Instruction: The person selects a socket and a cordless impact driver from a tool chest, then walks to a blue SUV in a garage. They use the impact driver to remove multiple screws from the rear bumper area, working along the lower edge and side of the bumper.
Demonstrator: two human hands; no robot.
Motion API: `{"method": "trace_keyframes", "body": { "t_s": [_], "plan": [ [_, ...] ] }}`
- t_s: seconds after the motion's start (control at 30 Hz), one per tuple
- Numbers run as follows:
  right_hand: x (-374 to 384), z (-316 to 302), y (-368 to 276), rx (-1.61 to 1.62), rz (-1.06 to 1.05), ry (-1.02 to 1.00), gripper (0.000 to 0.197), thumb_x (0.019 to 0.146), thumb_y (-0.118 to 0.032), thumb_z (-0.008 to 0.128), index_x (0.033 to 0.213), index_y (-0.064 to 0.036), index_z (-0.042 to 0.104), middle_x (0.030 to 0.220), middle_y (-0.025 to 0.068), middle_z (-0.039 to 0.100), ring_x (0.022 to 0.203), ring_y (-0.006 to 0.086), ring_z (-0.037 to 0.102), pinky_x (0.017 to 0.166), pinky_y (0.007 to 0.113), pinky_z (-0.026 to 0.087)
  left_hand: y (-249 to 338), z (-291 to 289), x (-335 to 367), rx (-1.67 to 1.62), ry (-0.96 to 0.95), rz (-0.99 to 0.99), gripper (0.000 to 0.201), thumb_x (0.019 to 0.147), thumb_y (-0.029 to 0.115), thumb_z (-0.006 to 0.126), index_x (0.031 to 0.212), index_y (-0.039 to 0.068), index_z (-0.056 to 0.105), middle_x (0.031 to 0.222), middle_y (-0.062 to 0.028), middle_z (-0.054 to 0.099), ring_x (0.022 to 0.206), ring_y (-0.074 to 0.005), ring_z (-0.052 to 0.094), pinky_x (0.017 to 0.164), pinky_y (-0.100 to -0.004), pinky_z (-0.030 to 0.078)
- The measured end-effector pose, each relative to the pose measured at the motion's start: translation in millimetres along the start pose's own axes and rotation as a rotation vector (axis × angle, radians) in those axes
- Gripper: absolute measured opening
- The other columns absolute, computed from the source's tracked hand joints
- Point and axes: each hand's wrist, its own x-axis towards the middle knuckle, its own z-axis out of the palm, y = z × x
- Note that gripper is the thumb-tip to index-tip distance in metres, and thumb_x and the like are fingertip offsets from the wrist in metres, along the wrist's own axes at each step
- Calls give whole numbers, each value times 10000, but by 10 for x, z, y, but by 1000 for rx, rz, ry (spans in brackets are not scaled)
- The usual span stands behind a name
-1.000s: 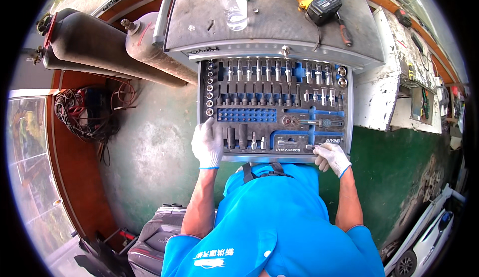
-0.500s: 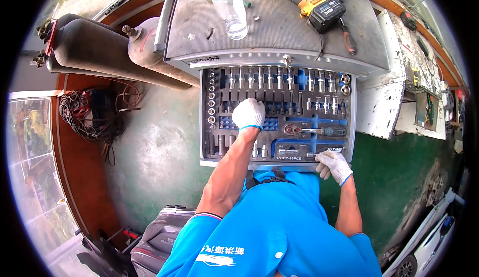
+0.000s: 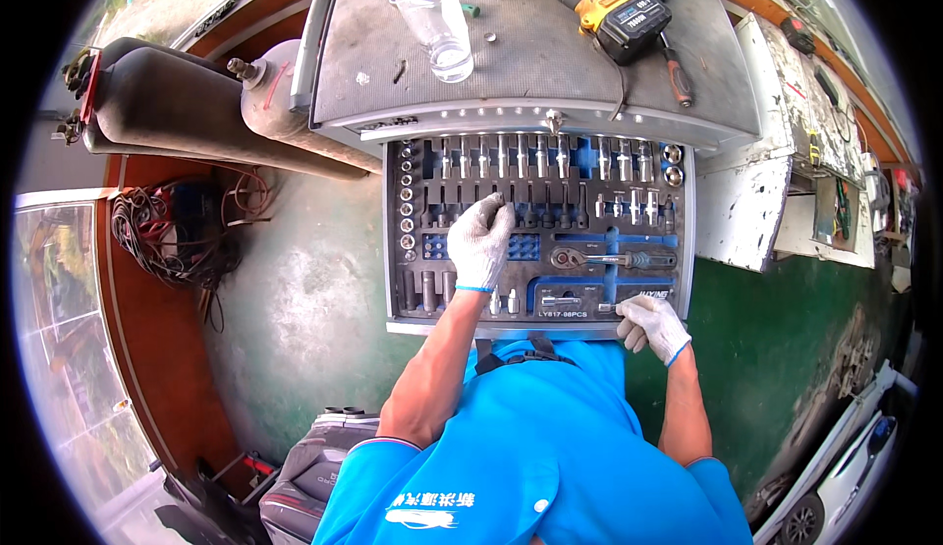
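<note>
Both my hands wear white knit gloves over a pulled-out drawer (image 3: 391, 304) with a dark socket-set tray (image 3: 629, 223). My left hand (image 3: 481, 245) is closed, fingertips pinched by the row of dark bit sockets (image 3: 545, 215). Something dark shows at its fingertips; I cannot tell whether it is a bit socket or a stain on the glove. At the drawer's front right edge, my right hand (image 3: 652, 327) has curled fingers with a small silver metal piece (image 3: 608, 307) at their tips. A ratchet (image 3: 580, 258) lies in its slot; long chrome sockets (image 3: 523, 157) line the back.
On the cabinet top (image 3: 368, 34) stand a clear bottle (image 3: 437, 34), a yellow-black cordless tool (image 3: 624, 21) and a screwdriver (image 3: 678, 79). Gas cylinders (image 3: 187, 103) lean at the left. A white worn cabinet (image 3: 751, 206) is at the right, a grey bag (image 3: 309, 481) behind-left.
My left hand has turned and drawn slightly back toward me, its fingertips now showing. My right hand stays at the drawer edge. The whole view has shifted slightly.
</note>
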Motion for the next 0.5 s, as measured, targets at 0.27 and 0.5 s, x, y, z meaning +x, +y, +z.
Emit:
{"method": "trace_keyframes", "body": {
  "t_s": [0.27,0.5],
  "plan": [
    [3,-6,-8,-12,-2,-8,332,982,-313,640,1111,-12,695,799,122,711,584,179,657,509,301,504,169,-162,-192,-174,-91,44,208,913,35,763,1116,-12,759,892,-34,706,807,-82,634,758,-238,524],
    [0,-12,11,0,-21,-4,333,979,-309,637,1118,-12,696,802,124,712,589,183,658,513,306,505,313,-262,-251,-134,-125,166,223,873,-18,775,1096,-4,762,1007,-74,699,888,-130,672,800,-251,544]
  ]
}}
